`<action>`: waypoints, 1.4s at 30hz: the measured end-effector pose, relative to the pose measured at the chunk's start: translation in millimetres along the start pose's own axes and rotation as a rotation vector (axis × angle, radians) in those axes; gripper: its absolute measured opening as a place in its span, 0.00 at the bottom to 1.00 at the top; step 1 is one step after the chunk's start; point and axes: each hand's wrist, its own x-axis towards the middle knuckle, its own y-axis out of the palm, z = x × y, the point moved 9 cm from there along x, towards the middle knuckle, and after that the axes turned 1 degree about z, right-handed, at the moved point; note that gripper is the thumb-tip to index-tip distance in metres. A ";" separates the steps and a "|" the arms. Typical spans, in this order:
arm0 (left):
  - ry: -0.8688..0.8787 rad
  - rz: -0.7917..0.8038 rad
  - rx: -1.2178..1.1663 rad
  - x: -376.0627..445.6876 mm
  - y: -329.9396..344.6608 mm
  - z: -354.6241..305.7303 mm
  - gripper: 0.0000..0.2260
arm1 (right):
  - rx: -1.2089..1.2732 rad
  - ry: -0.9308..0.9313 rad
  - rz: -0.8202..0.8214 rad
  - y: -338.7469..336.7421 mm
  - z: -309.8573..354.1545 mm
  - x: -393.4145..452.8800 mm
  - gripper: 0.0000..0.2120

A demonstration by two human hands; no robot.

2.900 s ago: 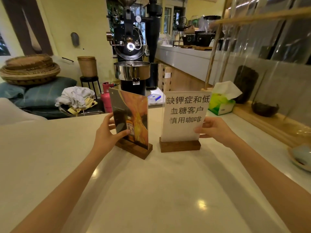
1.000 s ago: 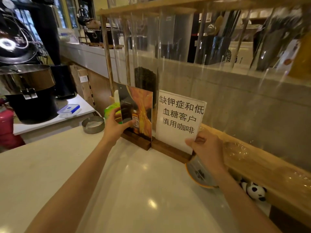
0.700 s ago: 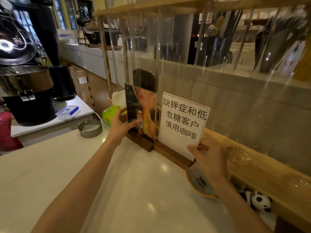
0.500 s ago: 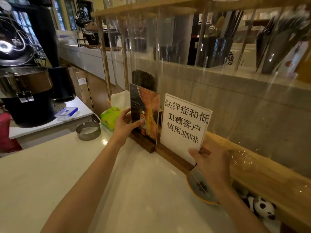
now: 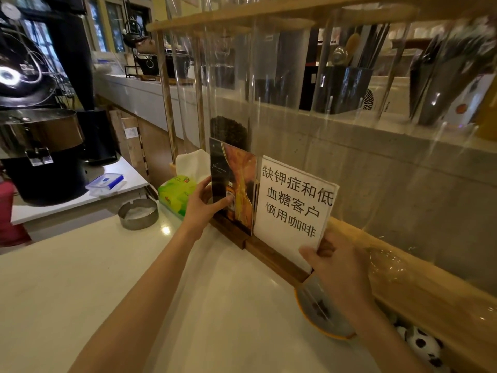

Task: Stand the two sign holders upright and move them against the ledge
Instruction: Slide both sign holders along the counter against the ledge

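Note:
Two sign holders with dark wooden bases stand upright side by side on the white counter (image 5: 134,286), right against the wooden ledge (image 5: 419,281). The left one, a dark and orange picture sign (image 5: 236,181), is gripped at its left edge by my left hand (image 5: 203,207). The right one, a white sign with black Chinese characters (image 5: 293,205), is held at its lower right corner by my right hand (image 5: 336,265). Their wooden bases touch end to end.
A green tissue pack (image 5: 176,195) sits left of the signs, a round metal ashtray (image 5: 138,213) further left. A yellow-rimmed dish (image 5: 320,310) and a panda toy (image 5: 422,345) lie under my right forearm. Tall clear tubes (image 5: 228,84) rise on the ledge. A coffee roaster (image 5: 40,146) stands far left.
Both hands carried the upright signs from the middle of the counter to the ledge. Over the last second the signs slid slightly closer to it, hands still on them.

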 end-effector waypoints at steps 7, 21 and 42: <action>0.062 0.056 0.146 -25.4 8.5 -9.6 0.25 | 0.146 -0.062 0.078 -14.7 54.3 21.6 0.19; 0.099 0.376 0.839 -62.0 32.4 -2.8 0.13 | -0.558 -0.432 0.473 39.8 169.8 85.6 0.17; 0.266 0.193 0.871 -55.7 30.0 1.3 0.14 | -0.554 -0.525 0.403 81.4 190.8 102.9 0.03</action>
